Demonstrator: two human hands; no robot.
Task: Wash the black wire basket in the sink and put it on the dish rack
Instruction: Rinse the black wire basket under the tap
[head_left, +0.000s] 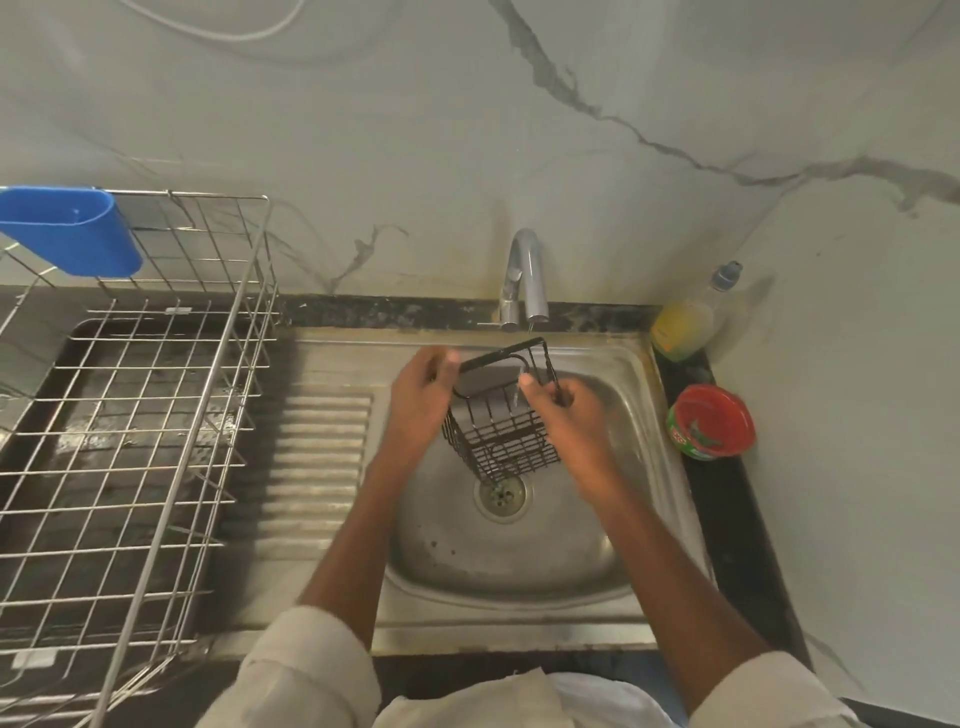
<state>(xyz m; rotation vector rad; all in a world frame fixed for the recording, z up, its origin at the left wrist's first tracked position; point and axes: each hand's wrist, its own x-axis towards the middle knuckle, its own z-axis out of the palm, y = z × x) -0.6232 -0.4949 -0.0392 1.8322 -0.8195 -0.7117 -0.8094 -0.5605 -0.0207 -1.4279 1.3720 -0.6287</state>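
Pale rolled sleeves (311, 670) sit closest, both forearms reaching forward over the steel sink (519, 561). Above the drain (502, 496), the black wire basket (501, 421) hangs tilted between the two hands. Gripping its left rim, the left hand (421, 397) has fingers curled closed around the wire; the right hand (563, 410) clamps the right side, thumb on the top edge. Just beyond, the tap (524, 278) drops a thin stream into the basket. Off to the left stands the dish rack (156, 389) with a blue holder (72, 231); to the right, a red tub (711, 422) and a soap bottle (685, 322).
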